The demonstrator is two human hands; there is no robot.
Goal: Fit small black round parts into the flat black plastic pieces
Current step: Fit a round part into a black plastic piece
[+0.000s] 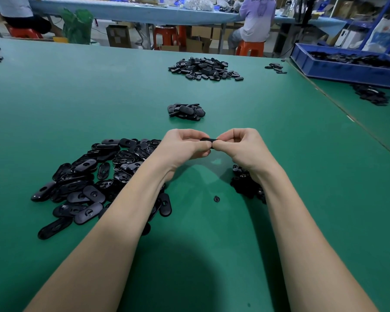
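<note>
Black flat piece [207, 140] getting pinched above mid tabletop [279, 176] | left hand [182, 147] and right hand [241, 146] both curling fingertips round it | loose round part [216, 198] lying nearer front edge

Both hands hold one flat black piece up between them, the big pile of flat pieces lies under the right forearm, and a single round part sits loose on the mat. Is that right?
Not quite. The head view shows the big pile of flat pieces under the left forearm, not the right. The rest holds: the left hand and right hand pinch one flat piece between them, and a single round part sits loose on the mat.
</note>
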